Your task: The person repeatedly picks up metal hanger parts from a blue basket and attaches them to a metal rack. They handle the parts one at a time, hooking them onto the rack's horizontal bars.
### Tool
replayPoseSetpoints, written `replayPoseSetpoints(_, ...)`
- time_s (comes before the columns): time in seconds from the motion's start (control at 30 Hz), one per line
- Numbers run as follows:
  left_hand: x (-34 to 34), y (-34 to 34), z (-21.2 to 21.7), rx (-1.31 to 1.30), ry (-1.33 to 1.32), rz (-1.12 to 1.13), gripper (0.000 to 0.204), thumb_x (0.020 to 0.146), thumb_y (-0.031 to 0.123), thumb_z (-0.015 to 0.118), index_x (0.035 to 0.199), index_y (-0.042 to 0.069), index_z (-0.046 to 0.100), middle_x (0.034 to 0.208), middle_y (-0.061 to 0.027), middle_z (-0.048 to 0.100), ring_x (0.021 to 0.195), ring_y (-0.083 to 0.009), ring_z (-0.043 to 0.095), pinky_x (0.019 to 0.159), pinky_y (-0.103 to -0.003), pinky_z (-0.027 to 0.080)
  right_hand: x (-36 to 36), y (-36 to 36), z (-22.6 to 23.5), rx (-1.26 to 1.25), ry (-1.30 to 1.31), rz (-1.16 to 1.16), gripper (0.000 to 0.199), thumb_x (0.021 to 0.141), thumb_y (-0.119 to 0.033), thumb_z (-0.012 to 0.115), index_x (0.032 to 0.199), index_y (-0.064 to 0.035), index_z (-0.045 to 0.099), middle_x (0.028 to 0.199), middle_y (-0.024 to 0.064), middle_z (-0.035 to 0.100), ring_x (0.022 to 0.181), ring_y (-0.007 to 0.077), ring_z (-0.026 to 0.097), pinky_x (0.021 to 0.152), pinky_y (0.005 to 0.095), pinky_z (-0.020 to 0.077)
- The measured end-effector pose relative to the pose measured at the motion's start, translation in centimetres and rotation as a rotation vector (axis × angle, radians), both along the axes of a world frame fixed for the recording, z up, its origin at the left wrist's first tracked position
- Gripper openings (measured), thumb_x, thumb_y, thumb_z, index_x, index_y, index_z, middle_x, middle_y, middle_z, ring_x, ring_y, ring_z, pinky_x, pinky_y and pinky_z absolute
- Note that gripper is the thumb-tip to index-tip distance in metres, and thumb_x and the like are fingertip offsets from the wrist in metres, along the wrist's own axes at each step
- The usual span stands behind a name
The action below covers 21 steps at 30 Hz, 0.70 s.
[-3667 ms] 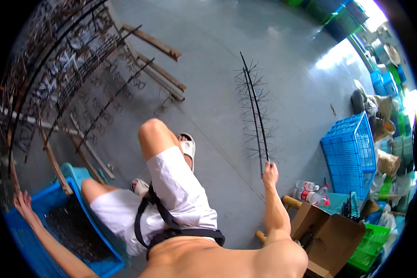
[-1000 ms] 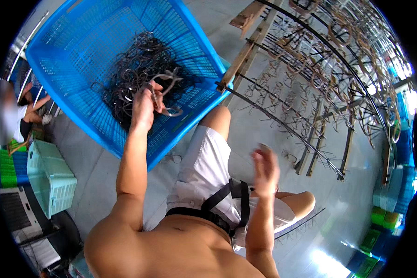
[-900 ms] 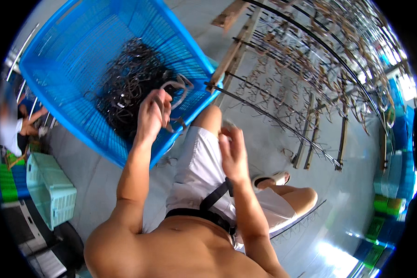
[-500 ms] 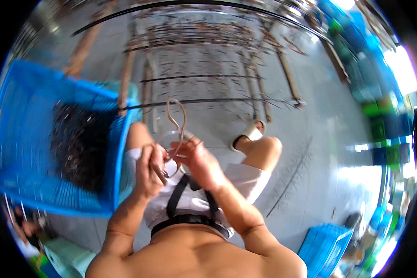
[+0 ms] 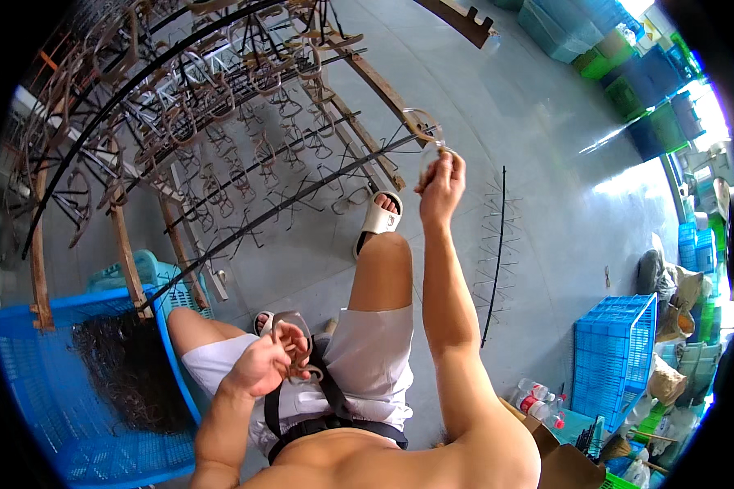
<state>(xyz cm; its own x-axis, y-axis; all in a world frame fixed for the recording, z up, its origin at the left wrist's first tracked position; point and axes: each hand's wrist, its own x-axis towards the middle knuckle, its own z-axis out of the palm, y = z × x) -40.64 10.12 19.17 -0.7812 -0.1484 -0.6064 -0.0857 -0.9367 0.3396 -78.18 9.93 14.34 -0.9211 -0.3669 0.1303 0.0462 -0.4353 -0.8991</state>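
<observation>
Two bare hands, mine: over my lap [image 5: 377,342], my left grip [image 5: 273,359] is clamped on a curved brownish frame [image 5: 300,320]; leftward, a blue basket [image 5: 33,367] holds dark, tangled pieces [image 5: 130,371]. Farther out, my right grip [image 5: 442,169] pinches a pale loop [image 5: 431,132] beside a black rod's [image 5: 375,155] end on a wooden rack [image 5: 379,87].

The smooth grey floor [image 5: 546,253] carries most of the load. A thin black spiked rod [image 5: 501,236] lies on it, its wires sticking out to both sides, with a small object [image 5: 607,275] to its right. Farther right sits a blue openwork crate [image 5: 616,350], with bulging sacks [image 5: 675,285] just beyond. A pale slipper [image 5: 379,216] rests flat near the middle. To the left, wooden beams [image 5: 375,85] bear long black rods [image 5: 294,194], and many curved frames [image 5: 265,77] hang along them.
</observation>
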Motion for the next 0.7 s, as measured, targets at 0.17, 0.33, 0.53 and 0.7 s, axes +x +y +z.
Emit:
replayPoseSetpoints(0.17,0.3,1.0,-0.7,-0.14,-0.044,0.041,0.036,0.077,-0.009,0.052,0.111,0.003,0.051,0.103,-0.0089,0.056,0.094,-0.0207,0.056,0.077,-0.033,0.05,-0.2,-2.8,-2.0,0.001,-0.063,0.068,0.017,0.093,-0.014,0.045,0.098,-0.0005,0.054,0.062,0.0002,0.044,0.042,0.0054,0.035,0.035,0.0214,0.0287)
replayPoseSetpoints(0.33,0.2,1.0,-1.3,-0.202,-0.05,0.048,0.034,0.084,-0.001,0.055,0.118,0.001,0.051,0.107,-0.0154,0.061,0.095,-0.026,0.062,0.073,-0.028,0.052,-0.1,-3.1,-1.6,-0.053,-0.061,0.128,0.018,0.093,-0.014,0.046,0.099,-0.0002,0.057,0.059,-0.0028,0.043,0.041,0.0039,0.038,0.036,0.0196,0.0328)
replayPoseSetpoints(0.53,0.3,1.2,-1.6,-0.197,-0.017,0.029,0.032,0.088,0.007,0.055,0.12,0.004,0.053,0.102,-0.018,0.064,0.09,-0.0289,0.065,0.067,-0.029,0.055,-0.6,-3.3,-1.9,-0.028,-0.063,0.118,0.019,0.093,-0.014,0.047,0.099,0.0007,0.057,0.059,-0.0027,0.042,0.042,0.0042,0.036,0.037,0.0202,0.0299)
replayPoseSetpoints(0.7,0.2,1.5,-1.8,-0.23,-0.009,0.031,0.032,0.09,0.009,0.053,0.122,0.005,0.051,0.101,-0.0192,0.064,0.089,-0.0289,0.065,0.065,-0.03,0.055,-0.5,-3.1,-1.7,-0.057,-0.098,0.184,0.019,0.093,-0.015,0.049,0.101,0.0007,0.056,0.06,-0.0023,0.04,0.044,0.0055,0.033,0.038,0.0217,0.0257)
